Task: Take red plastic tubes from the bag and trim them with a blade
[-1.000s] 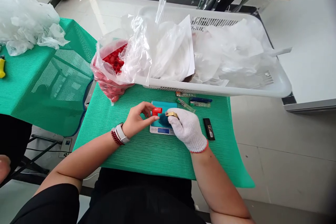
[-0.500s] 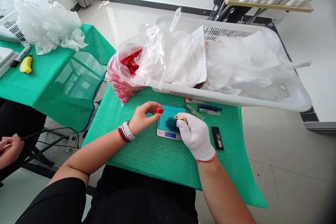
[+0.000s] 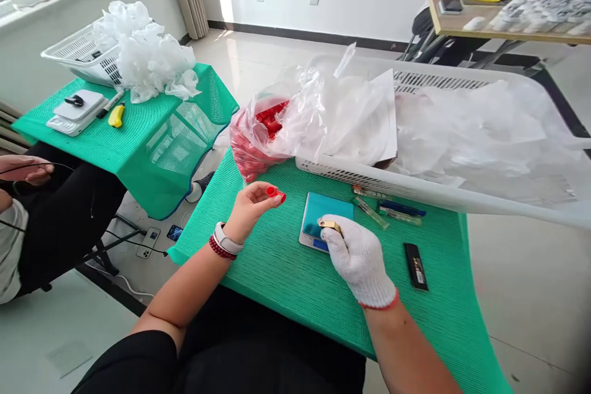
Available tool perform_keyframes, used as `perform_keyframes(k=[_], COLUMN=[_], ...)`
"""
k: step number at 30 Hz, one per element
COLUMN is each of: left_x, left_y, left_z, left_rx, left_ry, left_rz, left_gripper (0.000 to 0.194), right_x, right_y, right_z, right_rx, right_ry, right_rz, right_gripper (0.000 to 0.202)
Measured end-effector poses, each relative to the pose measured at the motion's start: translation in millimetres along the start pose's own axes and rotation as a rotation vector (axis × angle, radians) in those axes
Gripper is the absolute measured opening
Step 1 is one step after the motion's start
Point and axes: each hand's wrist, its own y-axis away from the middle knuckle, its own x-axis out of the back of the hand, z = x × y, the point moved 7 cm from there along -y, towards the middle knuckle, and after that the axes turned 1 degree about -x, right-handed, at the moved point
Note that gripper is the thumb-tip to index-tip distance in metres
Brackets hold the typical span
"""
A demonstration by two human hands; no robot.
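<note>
My bare left hand point(image 3: 253, 206), with a white watch and red beads at the wrist, pinches red plastic caps point(image 3: 270, 191) between thumb and fingertips; two openings or pieces show. My right hand point(image 3: 357, 255) wears a white knit glove and is closed on a small brass-coloured metal tool point(image 3: 331, 225), whose exact kind I cannot make out. That hand is held over the right front part of a small digital scale point(image 3: 325, 202) with a blue-teal top, hiding part of its display. A clear bag of red caps point(image 3: 258, 141) stands beyond my left hand.
A white plastic basket point(image 3: 434, 188) full of clear bags spans the table's far side. Pens point(image 3: 401, 208) and a black packet point(image 3: 416, 266) lie to the right. On the left, another green-covered table point(image 3: 133, 141) holds a yellow cutter point(image 3: 117, 116); a co-worker's hand point(image 3: 28, 169) is near it.
The view has swung left and up, so more of the left table shows. My left hand has moved away from the scale, and a second red piece or opening now shows in its fingers.
</note>
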Motion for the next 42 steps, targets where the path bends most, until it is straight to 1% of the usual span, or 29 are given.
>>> perform_keyframes(k=[3, 5, 7, 12, 15, 17, 20, 22, 24, 27, 29, 31, 32, 34, 36, 37, 38, 42], left_x=[-5.4, -10.2, -12.5, -15.3, -18.5, -19.1, -18.8, -19.7, -21.0, -21.6, -20.9, -19.5, -18.8, -17.6, -16.7, -16.0, -15.0, -11.0], left_y=[6, 7, 7, 9, 11, 12, 12, 12, 13, 13, 12, 12, 12, 11, 11, 11, 11, 10], left_z=[-11, -16, -19, -23, -24, -23, -20, -20, -20, -20, -20, -20, -20, -21, -22, -22, -22, -20], left_rx=[0.063, 0.087, 0.1, 0.104, 0.104, 0.102, 0.099, 0.111, 0.122, 0.126, 0.125, 0.121, 0.117, 0.111, 0.107, 0.105, 0.101, 0.094], left_ry=[0.004, 0.003, 0.003, -0.028, -0.046, -0.046, -0.044, -0.051, -0.058, -0.065, -0.075, -0.085, -0.089, -0.096, -0.101, -0.101, -0.098, -0.076], left_rz=[-0.061, -0.104, -0.121, -0.154, -0.189, -0.19, -0.176, -0.183, -0.195, -0.195, -0.186, -0.176, -0.173, -0.177, -0.19, -0.194, -0.191, -0.157], left_gripper=[0.04, 0.042, 0.043, 0.041, 0.042, 0.042, 0.041, 0.04, 0.04, 0.04, 0.04, 0.041, 0.041, 0.041, 0.04, 0.039, 0.039, 0.041], right_x=[-3, -4, -4, -8, -7, -8, -15, -17, -14, -9, -12, -17, -18, -17, -12, -11, -12, -22], right_y=[0, 0, -1, -4, -6, -6, -6, -5, -5, -5, -5, -4, -4, -4, -4, -3, -2, 1], right_z=[-7, -7, -6, -8, -7, -6, -8, -10, -8, -3, -4, -6, -7, -7, -5, -5, -5, -12], right_rx=[0.002, -0.027, -0.055, -0.042, -0.058, -0.078, -0.09, -0.102, -0.132, -0.171, -0.159, -0.142, -0.139, -0.151, -0.168, -0.17, -0.166, -0.121], right_ry=[-0.024, -0.023, -0.014, -0.029, -0.013, -0.001, -0.083, -0.142, -0.115, 0.0, 0.0, -0.067, -0.095, -0.092, -0.023, 0.007, 0.021, -0.025], right_rz=[0.004, 0.002, -0.004, -0.059, -0.033, -0.041, -0.159, -0.202, -0.157, -0.076, -0.113, -0.183, -0.194, -0.152, -0.074, -0.06, -0.073, -0.205], right_gripper=[0.023, 0.024, 0.025, 0.026, 0.028, 0.029, 0.032, 0.034, 0.034, 0.033, 0.032, 0.034, 0.034, 0.034, 0.033, 0.033, 0.033, 0.036])
